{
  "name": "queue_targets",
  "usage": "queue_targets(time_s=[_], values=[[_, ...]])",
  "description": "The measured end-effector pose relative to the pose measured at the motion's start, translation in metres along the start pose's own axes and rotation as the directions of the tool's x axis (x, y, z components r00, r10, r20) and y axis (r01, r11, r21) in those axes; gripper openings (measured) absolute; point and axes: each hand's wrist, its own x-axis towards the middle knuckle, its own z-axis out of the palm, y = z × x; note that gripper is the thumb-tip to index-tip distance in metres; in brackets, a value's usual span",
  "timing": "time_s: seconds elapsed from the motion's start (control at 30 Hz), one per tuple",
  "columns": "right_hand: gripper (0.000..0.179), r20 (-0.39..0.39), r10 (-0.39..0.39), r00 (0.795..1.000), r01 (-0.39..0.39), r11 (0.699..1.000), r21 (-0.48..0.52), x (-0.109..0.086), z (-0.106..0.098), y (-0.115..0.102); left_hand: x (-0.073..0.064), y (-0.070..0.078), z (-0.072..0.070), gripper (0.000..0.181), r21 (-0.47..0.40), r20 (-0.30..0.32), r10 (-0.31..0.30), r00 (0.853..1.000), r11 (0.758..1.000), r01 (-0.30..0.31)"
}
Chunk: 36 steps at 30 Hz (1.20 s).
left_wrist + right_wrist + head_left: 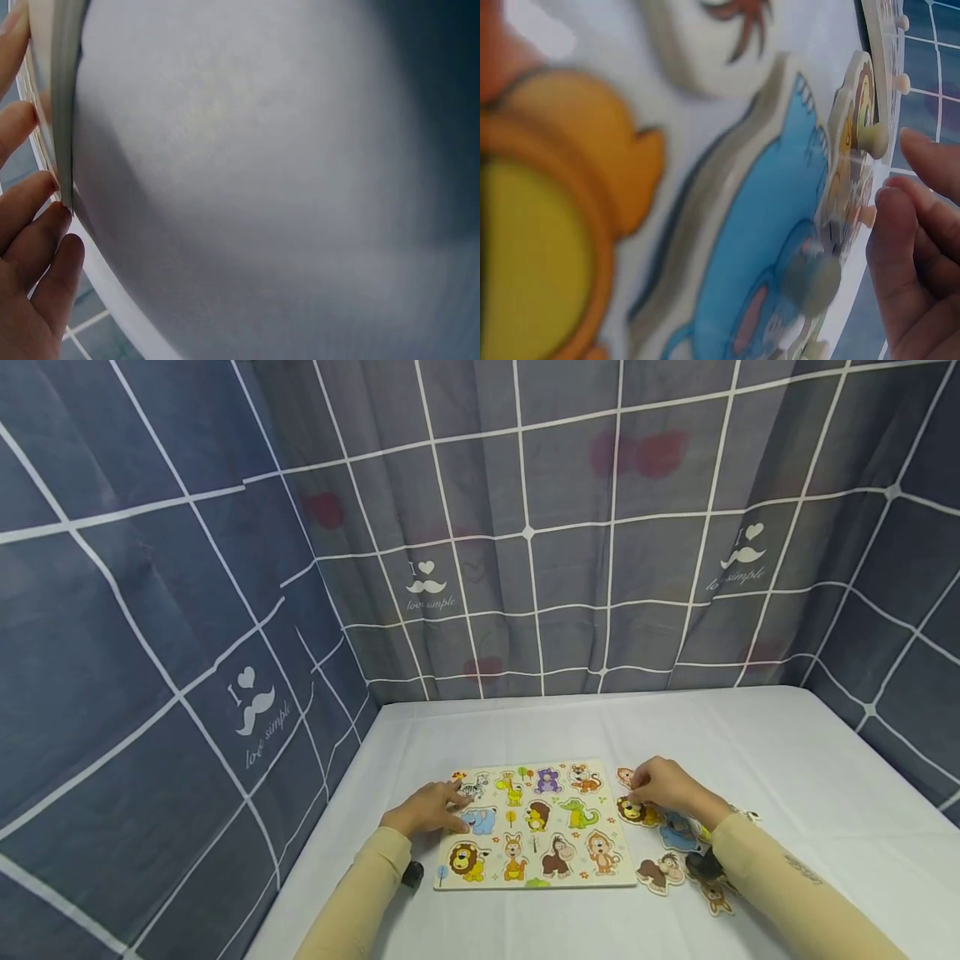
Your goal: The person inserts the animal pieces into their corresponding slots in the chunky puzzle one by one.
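Note:
A wooden peg puzzle board [536,887] with cartoon animals lies flat on the table. My left hand [431,810] rests on its left edge near the zebra [474,787] and elephant [480,820] pictures. In the left wrist view the fingers [37,240] lie along the board's edge. My right hand [667,789] is over the loose pieces to the right of the board. Its thumb and fingertips [892,206] are spread slightly apart, close beside the wooden peg [873,140] of the lion piece [637,811]. A second piece [625,775], partly covered, lies just beyond.
Below the right forearm lie a blue elephant piece [678,833], a brown animal piece [662,873], a kangaroo piece [716,897] and others partly hidden. White cloth covers the table [480,731]. Dark checked curtains [562,560] stand behind and at both sides.

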Motion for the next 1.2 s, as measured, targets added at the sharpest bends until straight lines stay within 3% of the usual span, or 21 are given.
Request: queue_targets(time_s=[0.2, 0.4, 0.87, 1.2], values=[[0.01, 0.037, -0.055, 0.998, 0.055, 0.999, 0.0, -0.011, -0.005, 0.004, 0.0, -0.001, 0.0, 0.059, -0.006, 0.001, 0.013, 1.0, 1.0, -0.013], [0.013, 0.06, -0.052, 0.997, 0.054, 0.998, -0.029, -0.018, -0.011, 0.007, 0.001, -0.001, 0.001, 0.06, -0.011, 0.0, 0.013, 1.0, 1.0, -0.013], [0.016, 0.082, 0.095, 0.992, -0.088, 0.993, -0.08, -0.038, -0.019, 0.016, 0.001, 0.002, -0.002, 0.06, -0.013, 0.004, -0.006, 1.0, 1.0, 0.006], [0.019, 0.12, 0.154, 0.981, -0.137, 0.981, -0.138, -0.045, -0.023, 0.016, 0.001, 0.0, 0.001, 0.06, 0.003, 0.003, -0.001, 1.0, 1.0, 0.001]])
